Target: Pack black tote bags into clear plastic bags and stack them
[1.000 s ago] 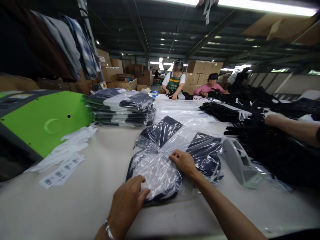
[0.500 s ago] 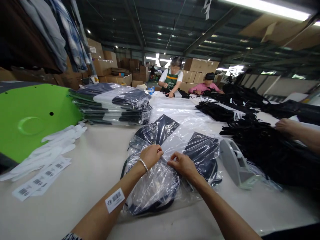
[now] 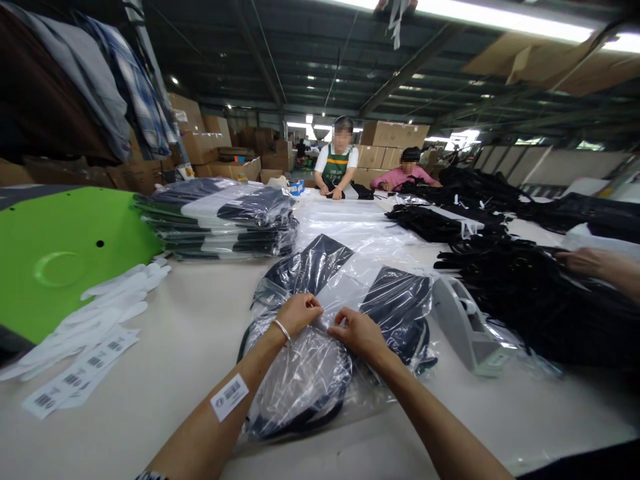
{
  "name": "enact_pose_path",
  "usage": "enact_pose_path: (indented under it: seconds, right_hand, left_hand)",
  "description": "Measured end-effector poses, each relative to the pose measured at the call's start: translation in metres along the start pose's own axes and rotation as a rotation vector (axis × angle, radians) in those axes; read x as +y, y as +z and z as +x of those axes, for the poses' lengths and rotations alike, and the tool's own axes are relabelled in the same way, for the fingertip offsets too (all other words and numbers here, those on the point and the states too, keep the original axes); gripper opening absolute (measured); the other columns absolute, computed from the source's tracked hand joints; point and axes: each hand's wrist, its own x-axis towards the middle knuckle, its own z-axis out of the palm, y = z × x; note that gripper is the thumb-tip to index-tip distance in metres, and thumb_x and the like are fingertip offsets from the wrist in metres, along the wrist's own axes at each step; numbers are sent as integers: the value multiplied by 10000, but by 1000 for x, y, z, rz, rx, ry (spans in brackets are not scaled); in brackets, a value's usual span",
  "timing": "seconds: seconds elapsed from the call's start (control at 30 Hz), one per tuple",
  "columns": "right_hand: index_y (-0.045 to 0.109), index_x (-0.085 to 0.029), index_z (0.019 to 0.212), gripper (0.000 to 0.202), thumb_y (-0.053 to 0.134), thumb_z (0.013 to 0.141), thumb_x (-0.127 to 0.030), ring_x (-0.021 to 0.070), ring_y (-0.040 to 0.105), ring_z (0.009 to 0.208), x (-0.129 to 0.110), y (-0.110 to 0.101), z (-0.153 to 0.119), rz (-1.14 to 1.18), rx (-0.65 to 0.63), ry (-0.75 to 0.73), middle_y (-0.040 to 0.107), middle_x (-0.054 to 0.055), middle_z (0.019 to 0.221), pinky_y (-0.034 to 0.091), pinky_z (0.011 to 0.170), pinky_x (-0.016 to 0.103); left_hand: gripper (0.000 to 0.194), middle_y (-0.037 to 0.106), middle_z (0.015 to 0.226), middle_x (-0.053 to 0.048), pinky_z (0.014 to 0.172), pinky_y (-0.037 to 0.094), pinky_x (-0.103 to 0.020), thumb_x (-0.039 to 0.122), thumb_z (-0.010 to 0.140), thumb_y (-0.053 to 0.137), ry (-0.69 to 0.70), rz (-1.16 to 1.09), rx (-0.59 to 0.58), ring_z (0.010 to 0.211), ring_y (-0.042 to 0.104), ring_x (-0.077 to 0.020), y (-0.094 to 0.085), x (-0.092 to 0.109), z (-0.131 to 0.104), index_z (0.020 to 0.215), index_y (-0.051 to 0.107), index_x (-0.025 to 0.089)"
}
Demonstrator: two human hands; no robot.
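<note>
A clear plastic bag (image 3: 300, 380) with dark and light grey folded fabric inside lies on the white table in front of me. My left hand (image 3: 300, 313) pinches the plastic near the bag's middle, thumb and fingers together. Close by on its right, my right hand (image 3: 357, 331) has its fingers curled and pinched at the same plastic. A small gap separates the two hands. A barcode sticker (image 3: 229, 397) is stuck on my left forearm.
Bagged items (image 3: 220, 213) are stacked behind left. White gloves (image 3: 95, 320) and barcode labels (image 3: 80, 373) lie left, beside a green panel (image 3: 75, 247). A grey tape dispenser (image 3: 465, 320) and black fabric (image 3: 530, 300) are right, with another person's hand (image 3: 595, 263). Two people work across the table.
The view has shifted slightly. My hands remain pinched at the bag's middle. The person in the green apron stands more upright, with both hands closer together.
</note>
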Motion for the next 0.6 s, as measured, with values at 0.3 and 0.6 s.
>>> enact_pose_path:
  seconds: [0.3,0.6]
  right_hand:
    - [681,-269,935,268,728,739,-446,222,655,850,-2,-1,-1,6,12,6,723,26,893,330,635,255]
    - [693,-257,973,250,701,767,-398,206,656,784,30,-25,-42,65,31,42,719,21,820,350,631,252]
  left_hand:
    - [67,703,684,-7,594,399,-238,212,659,629,-61,33,72,684,634,-162,10,-3,2,674,681,173]
    - [43,710,689,2,596,374,-238,204,661,642,-74,97,90,687,632,-155,14,-3,1,670,682,189]
